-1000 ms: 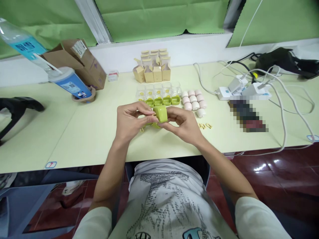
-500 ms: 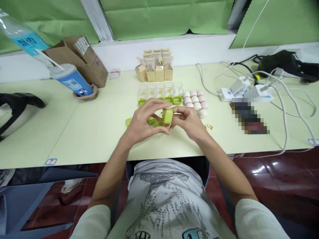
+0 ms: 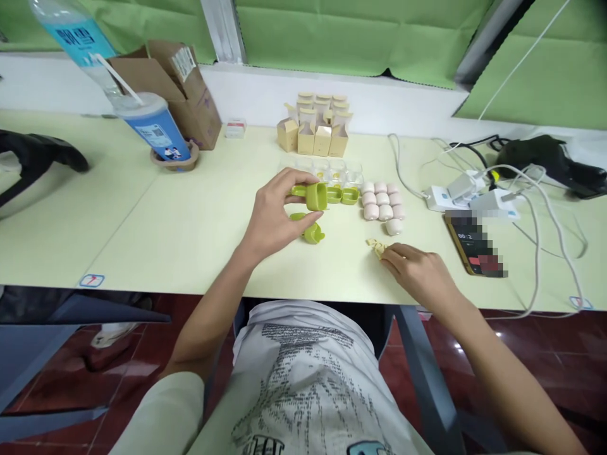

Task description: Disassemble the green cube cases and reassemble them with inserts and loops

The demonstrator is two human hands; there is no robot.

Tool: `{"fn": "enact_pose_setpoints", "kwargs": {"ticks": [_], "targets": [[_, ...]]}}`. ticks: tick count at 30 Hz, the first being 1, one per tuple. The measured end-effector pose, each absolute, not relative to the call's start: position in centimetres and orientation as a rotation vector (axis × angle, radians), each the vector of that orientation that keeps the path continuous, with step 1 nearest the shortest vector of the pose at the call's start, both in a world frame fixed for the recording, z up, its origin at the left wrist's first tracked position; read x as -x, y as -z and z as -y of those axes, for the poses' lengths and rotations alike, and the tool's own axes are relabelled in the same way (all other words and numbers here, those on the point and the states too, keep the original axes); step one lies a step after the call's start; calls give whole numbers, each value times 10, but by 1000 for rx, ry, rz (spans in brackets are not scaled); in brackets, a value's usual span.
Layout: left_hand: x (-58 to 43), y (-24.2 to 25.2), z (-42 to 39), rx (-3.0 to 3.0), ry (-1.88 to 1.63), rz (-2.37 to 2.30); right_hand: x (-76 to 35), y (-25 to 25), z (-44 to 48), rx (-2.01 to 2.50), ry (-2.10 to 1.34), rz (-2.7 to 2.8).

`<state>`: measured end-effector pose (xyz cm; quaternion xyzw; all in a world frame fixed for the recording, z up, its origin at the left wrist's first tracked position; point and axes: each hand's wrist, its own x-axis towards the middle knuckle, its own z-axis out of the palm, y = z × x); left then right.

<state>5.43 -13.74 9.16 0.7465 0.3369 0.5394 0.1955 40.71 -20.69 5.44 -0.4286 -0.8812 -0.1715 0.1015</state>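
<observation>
- The left hand (image 3: 272,218) is gripping a green cup (image 3: 316,197), with the fingers curling along its far side and the thumb lying along its near side.
- The green cup is hanging above the table (image 3: 203,253); its open mouth is facing mainly toward the right hand's side, and a narrow stub is pointing left, so its long axis is running roughly sideways.
- The right hand (image 3: 420,268) is resting low over the yellow pieces (image 3: 376,244), its fingertips bunching together at their near right end; whether one piece is sitting between the fingertips, I cannot tell.
- The yellow pieces are lying just left of the right hand and slightly beyond it, in a short line slanting away to the left; the right hand is plainly the nearer one.
- From the right hand, the green cup is standing off to the left and farther from the body, well apart, with the yellow pieces lying between the two hands.
- More green parts (image 3: 313,234) are lying on the table just below the left hand, partly hiding behind its thumb.
- Pale rounded pieces (image 3: 383,201) are sitting in a cluster beyond the yellow pieces, and a row of green trays (image 3: 349,196) is standing to their left, beyond the green cup.
</observation>
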Motion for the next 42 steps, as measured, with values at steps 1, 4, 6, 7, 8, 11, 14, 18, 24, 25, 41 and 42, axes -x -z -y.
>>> {"fn": "enact_pose_setpoints", "kwargs": {"ticks": [1, 4, 6, 7, 8, 11, 14, 18, 24, 25, 41, 42], "targets": [[-54, -91, 137, -2063, -1497, -965, -407, -56, 209, 1236, 488, 2637], [-53, -90, 137, -1980, -1439, -997, -397, -75, 211, 1151, 279, 2558], [-52, -91, 137, -1931, -1391, -993, -380, -91, 206, 1095, 83, 2404], [-52, -92, 137, -1911, -1365, -984, -368, -97, 201, 1053, -11, 2334], [-53, -92, 137, -1891, -1338, -970, -356, -100, 195, 1005, -102, 2281], [-58, -88, 137, -1813, -1271, -903, -322, -97, 174, 916, -242, 2212], [-61, -80, 135, -1771, -1219, -861, -307, -87, 156, 882, -206, 2153], [-55, -78, 133, -2035, -1164, -1058, -321, -77, 145, 968, -160, 2054], [-53, -85, 138, -2715, -622, -1180, -339, -52, 129, 1343, -32, 2203], [-55, -84, 139, -2777, -527, -1162, -336, -49, 127, 1423, -3, 2238], [-69, -68, 144, -2940, -371, -1179, -326, -40, 86, 1501, -128, 2273], [-69, -68, 144, -2950, -374, -1181, -326, -40, 85, 1495, -133, 2267]]}}
